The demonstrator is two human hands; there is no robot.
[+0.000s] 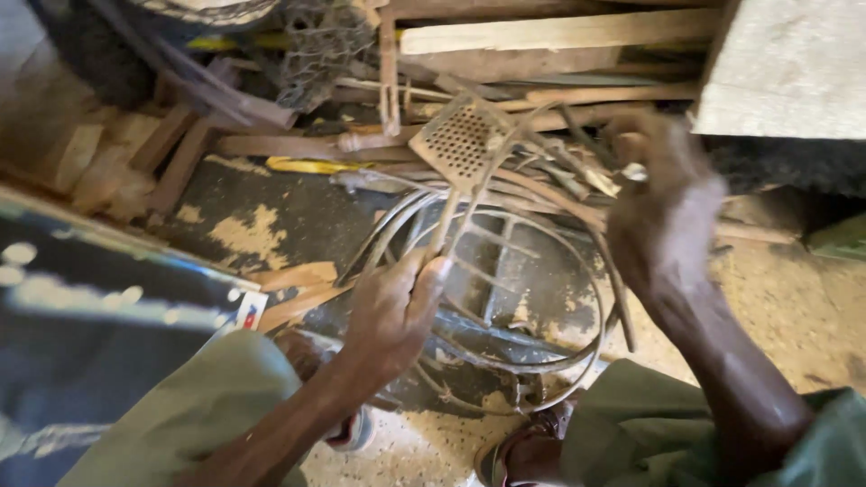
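My left hand (394,307) grips the thin handle of a perforated metal paddle (462,140), whose flat holed head points up and away from me. Beneath it lies a round metal wire frame (505,361) with crossbars, resting on dark ground. My right hand (666,207) is raised to the right of the frame and pinches a small shiny object (634,171) at the fingertips; the hand is blurred. Thin rods (550,176) and cane strips fan out between the two hands.
Wooden planks (550,36) and offcuts (162,149) are piled at the back and left. A pale block (789,68) sits top right. Sawdust (794,307) covers the ground on the right. My knees in olive trousers (194,406) frame the bottom.
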